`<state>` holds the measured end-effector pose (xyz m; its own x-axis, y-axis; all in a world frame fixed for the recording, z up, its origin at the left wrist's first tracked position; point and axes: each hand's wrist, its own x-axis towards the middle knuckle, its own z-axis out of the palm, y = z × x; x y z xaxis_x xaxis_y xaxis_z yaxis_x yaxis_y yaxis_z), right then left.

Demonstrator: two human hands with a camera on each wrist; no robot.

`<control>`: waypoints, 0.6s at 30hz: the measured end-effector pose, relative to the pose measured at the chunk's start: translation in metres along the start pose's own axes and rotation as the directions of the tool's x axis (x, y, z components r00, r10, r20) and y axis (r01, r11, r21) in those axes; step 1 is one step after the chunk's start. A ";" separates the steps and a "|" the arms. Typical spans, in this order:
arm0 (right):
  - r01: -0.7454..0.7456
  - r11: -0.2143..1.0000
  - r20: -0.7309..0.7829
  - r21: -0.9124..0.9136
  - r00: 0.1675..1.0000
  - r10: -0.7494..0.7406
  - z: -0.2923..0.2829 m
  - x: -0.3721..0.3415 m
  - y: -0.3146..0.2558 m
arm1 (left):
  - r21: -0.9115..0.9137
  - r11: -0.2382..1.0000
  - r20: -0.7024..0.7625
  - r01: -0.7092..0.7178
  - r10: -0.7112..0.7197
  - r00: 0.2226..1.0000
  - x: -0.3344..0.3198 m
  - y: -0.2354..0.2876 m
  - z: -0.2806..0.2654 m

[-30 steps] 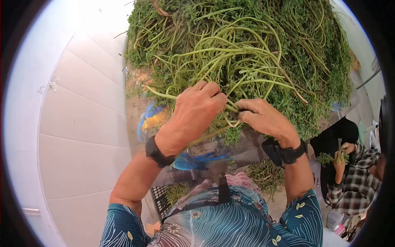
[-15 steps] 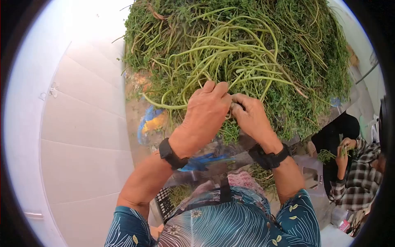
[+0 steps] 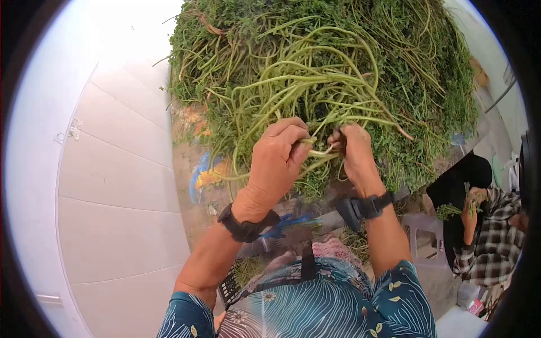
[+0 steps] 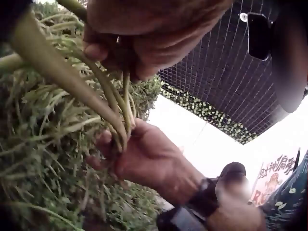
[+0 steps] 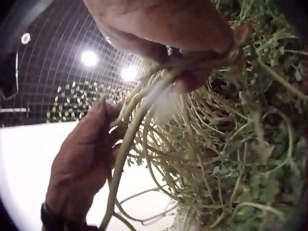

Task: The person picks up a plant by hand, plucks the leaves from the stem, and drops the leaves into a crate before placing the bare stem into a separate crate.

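In the head view the left hand (image 3: 280,153) grips several pale green stems (image 3: 318,153) near the front of a big leafy heap (image 3: 394,73). Close on its right, the right hand (image 3: 357,152) pinches the ends of the same stems. The left wrist view shows the stems (image 4: 115,103) running from the left hand (image 4: 154,33) down to the fingers of the right hand (image 4: 149,161). In the right wrist view the right hand (image 5: 168,29) holds stems at the top, and the left hand (image 5: 79,163) is around others lower down.
Long loose stems (image 3: 304,79) arch over the heap. Blue and yellow markings (image 3: 204,174) show on the table's left part. A person in a checked shirt (image 3: 495,242) holds greens at the right, by a pale plastic stool (image 3: 425,236). A dark crate (image 3: 230,287) stands below the table.
The hands came together, then drew slightly apart, with pale stem ends showing between them. The left hand has shifted right from where it was a second ago.
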<state>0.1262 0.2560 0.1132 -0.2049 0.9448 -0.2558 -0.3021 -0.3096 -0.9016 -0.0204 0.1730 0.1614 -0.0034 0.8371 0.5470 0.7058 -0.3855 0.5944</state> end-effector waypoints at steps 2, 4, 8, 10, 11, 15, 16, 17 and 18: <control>0.115 0.972 0.133 -0.204 0.987 -0.089 -0.001 -0.010 0.001 | -0.008 0.999 -0.037 0.037 -0.037 0.999 0.003 -0.009 -0.006; 0.284 0.897 0.247 -0.338 0.947 -0.207 0.000 -0.012 0.002 | -0.003 0.998 -0.104 0.056 -0.056 0.993 0.007 -0.019 -0.015; 0.420 0.675 0.247 -0.607 0.906 -0.343 -0.018 -0.014 0.015 | -0.485 0.815 -0.138 0.318 -0.430 0.892 0.021 -0.001 -0.052; 0.438 0.597 0.223 -0.672 0.889 -0.401 -0.042 -0.002 0.039 | -0.569 0.744 -0.236 0.349 -0.555 0.797 0.023 -0.018 -0.074; 0.444 0.555 0.215 -0.703 0.877 -0.429 -0.051 0.002 0.045 | -0.612 0.706 -0.279 0.356 -0.614 0.738 0.023 -0.028 -0.089; 0.457 0.514 0.200 -0.726 0.855 -0.478 -0.067 0.010 0.049 | -0.542 0.815 -0.559 0.204 -0.531 0.637 0.021 -0.056 -0.155; 0.387 0.536 0.186 -0.750 0.901 -0.391 -0.064 0.008 0.043 | -0.573 0.813 -0.635 0.107 -0.522 0.570 0.026 -0.053 -0.169; 0.369 0.535 0.177 -0.760 0.909 -0.377 -0.064 0.008 0.042 | -0.590 0.807 -0.702 0.003 -0.515 0.492 0.031 -0.048 -0.182; 0.353 0.533 0.170 -0.769 0.916 -0.362 -0.064 0.009 0.043 | -0.565 0.819 -0.758 -0.099 -0.468 0.455 0.036 -0.035 -0.195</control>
<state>0.1710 0.2583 0.0492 -0.2368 0.9597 0.1515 0.4823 0.2515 -0.8391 -0.1830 0.1406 0.2750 -0.8686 0.2670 0.4175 0.1783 -0.6178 0.7659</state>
